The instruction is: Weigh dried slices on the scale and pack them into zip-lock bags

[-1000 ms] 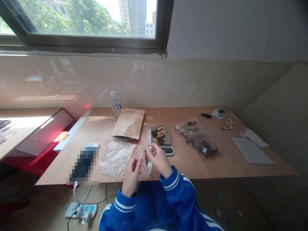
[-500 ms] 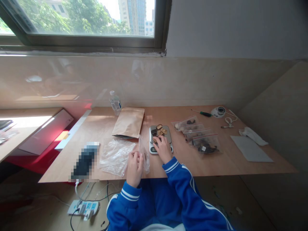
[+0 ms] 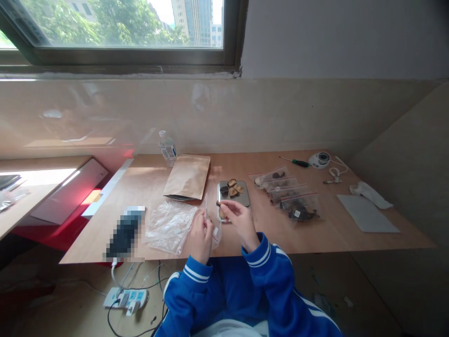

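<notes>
My left hand (image 3: 200, 235) is closed on the top edge of a small clear zip bag (image 3: 212, 223), held upright at the near table edge. My right hand (image 3: 237, 221) pinches a dark dried piece (image 3: 219, 204) right beside the bag's mouth. Just behind my hands a small steel kitchen scale (image 3: 234, 197) carries a few more brown dried pieces (image 3: 233, 187).
A brown paper pouch (image 3: 188, 177) and a small bottle (image 3: 168, 150) lie behind. Empty clear bags (image 3: 169, 225) lie at the left, beside a blurred dark object (image 3: 125, 233). Filled zip bags (image 3: 293, 198), a screwdriver (image 3: 298, 163), a white device (image 3: 320, 159) and grey cloth (image 3: 366, 213) are at the right.
My right hand went to the scale, picked a dried piece and came back to the bag's mouth. My left hand kept hold of the bag.
</notes>
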Demonstrator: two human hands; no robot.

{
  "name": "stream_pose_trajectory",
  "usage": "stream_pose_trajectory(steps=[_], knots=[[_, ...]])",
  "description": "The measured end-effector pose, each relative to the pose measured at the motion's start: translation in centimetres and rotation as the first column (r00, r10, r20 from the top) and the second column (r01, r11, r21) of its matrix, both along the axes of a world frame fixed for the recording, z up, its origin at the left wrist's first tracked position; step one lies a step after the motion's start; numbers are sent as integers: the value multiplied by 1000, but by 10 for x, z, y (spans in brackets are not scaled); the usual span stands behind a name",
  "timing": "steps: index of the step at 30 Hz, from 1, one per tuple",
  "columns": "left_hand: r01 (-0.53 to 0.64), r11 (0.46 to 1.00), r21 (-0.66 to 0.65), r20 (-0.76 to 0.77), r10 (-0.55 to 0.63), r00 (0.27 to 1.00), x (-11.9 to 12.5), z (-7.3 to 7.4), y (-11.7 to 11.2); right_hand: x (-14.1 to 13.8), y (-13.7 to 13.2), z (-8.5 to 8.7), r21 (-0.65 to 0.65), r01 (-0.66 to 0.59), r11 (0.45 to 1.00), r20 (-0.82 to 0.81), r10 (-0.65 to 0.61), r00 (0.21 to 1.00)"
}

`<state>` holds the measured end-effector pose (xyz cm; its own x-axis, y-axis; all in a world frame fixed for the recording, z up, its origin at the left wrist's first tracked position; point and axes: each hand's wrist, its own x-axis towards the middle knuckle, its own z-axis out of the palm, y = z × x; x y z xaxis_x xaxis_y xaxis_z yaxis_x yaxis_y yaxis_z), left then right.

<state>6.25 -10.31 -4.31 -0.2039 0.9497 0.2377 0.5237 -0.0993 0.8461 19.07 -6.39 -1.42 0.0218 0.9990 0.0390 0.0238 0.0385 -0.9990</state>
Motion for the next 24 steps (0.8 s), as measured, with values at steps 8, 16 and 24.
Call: stream_pose_trajectory(steps=[8, 16, 24], knots=[[-74, 996, 40, 26, 73, 997, 2, -1, -7, -15, -15, 6, -47, -32, 998, 145, 38, 989], [-85, 996, 37, 83, 82, 993, 1, -2, -7, 10, 33, -15, 336, 150, 930, 531, -318, 786], [-87, 995, 44, 80, 83, 993, 1, -1, -8, -7, 67, -47, 286, 22, 958, 838, -261, 478]])
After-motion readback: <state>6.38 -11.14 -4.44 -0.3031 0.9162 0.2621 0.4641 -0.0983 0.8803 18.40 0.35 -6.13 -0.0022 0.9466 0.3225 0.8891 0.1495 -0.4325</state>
